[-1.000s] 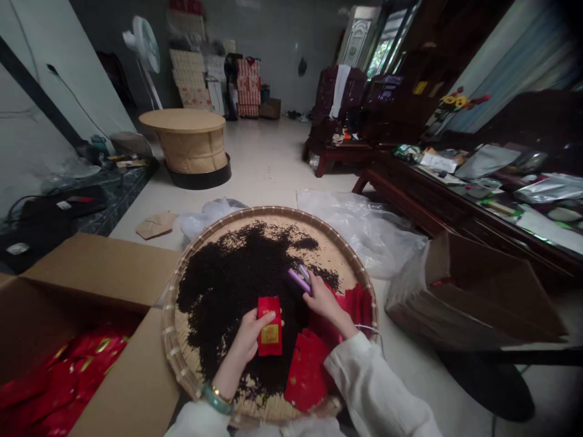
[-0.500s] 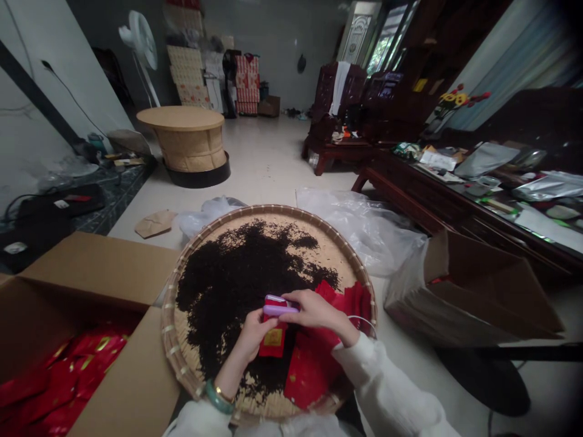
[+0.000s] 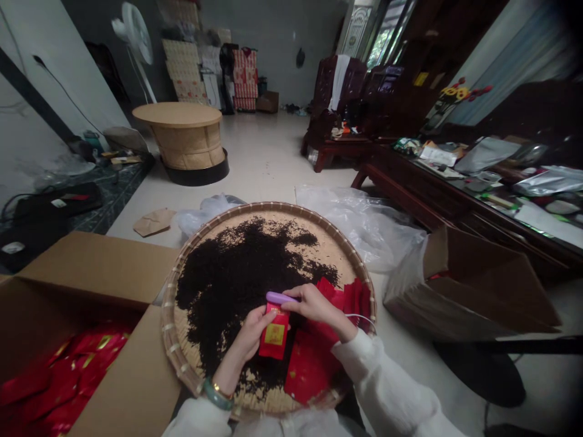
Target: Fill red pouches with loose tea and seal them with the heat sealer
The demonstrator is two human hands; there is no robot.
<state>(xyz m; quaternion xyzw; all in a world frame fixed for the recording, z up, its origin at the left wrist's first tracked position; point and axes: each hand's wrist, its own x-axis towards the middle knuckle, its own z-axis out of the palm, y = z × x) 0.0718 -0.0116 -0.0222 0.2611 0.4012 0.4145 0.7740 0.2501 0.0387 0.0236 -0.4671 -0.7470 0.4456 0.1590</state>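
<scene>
My left hand [image 3: 249, 332] is closed on a small red packet [image 3: 275, 337] with a gold square on its front, held upright over the tray. A purple handheld bag sealer [image 3: 281, 298] lies across the packet's top edge, gripped in my right hand [image 3: 314, 303]. A white cord [image 3: 362, 318] shows by my right wrist. Beneath both hands, dark loose tea leaves [image 3: 237, 273] are spread on a round woven bamboo tray [image 3: 169, 340]. Flat red packets [image 3: 310, 367] lie on the tray under my right forearm, which partly hides them.
At the left stands an open cardboard box [image 3: 121, 376] with many red packets [image 3: 68, 376] inside. Another open carton [image 3: 492, 285] is at the right. Clear plastic sheeting [image 3: 359, 224] lies behind the tray. A dark wooden table [image 3: 460, 194] stands beyond the right carton.
The sealer has moved up to the packet's top edge and looks more closed. More of the packet's front now shows. The view has shifted slightly.
</scene>
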